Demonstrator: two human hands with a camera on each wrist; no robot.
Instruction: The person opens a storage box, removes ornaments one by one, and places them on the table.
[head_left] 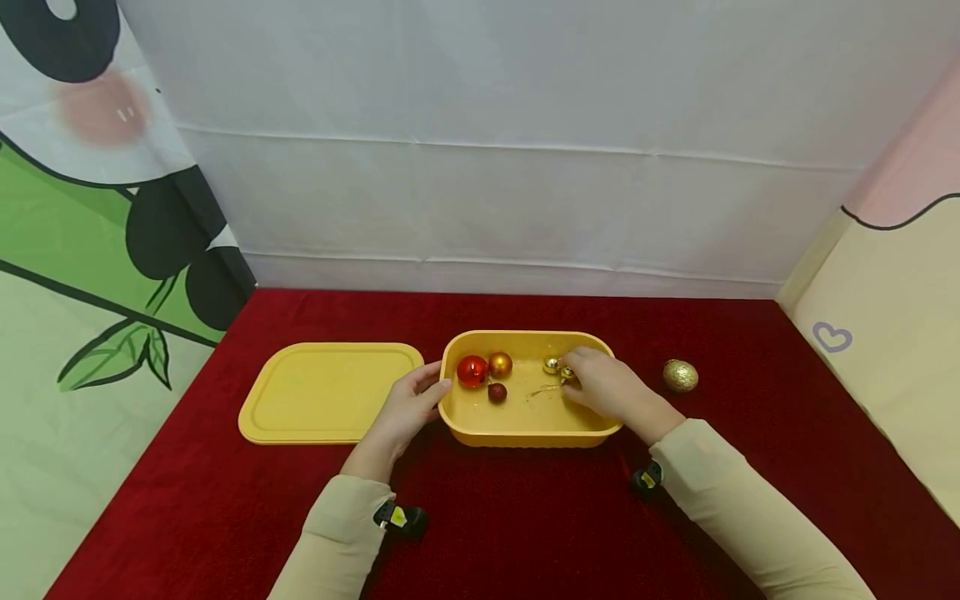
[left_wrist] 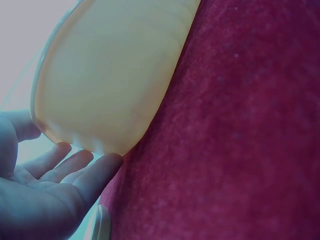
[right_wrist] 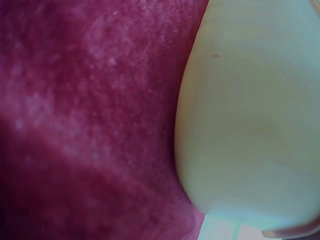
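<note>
A yellow plastic container (head_left: 525, 425) stands in the middle of the red cloth. My left hand (head_left: 405, 406) holds its left end, thumb at the rim and fingers against the outer wall, as the left wrist view also shows. Reaching over the right end, my right hand (head_left: 603, 385) pinches a small gold bauble (head_left: 567, 374) inside the container. Beside it lies another small gold bauble (head_left: 551, 365). To the left in the container are a shiny red bauble (head_left: 472, 371), an orange-gold bauble (head_left: 500, 364) and a small dark red bauble (head_left: 497, 392). In the right wrist view the container hides the right fingers.
A flat yellow lid (head_left: 322, 392) lies left of the container. Right of it sits a glittery gold bauble (head_left: 681, 376). The red cloth (head_left: 510, 517) covers the table, with a white curtain (head_left: 480, 200) behind and printed cloths at both sides.
</note>
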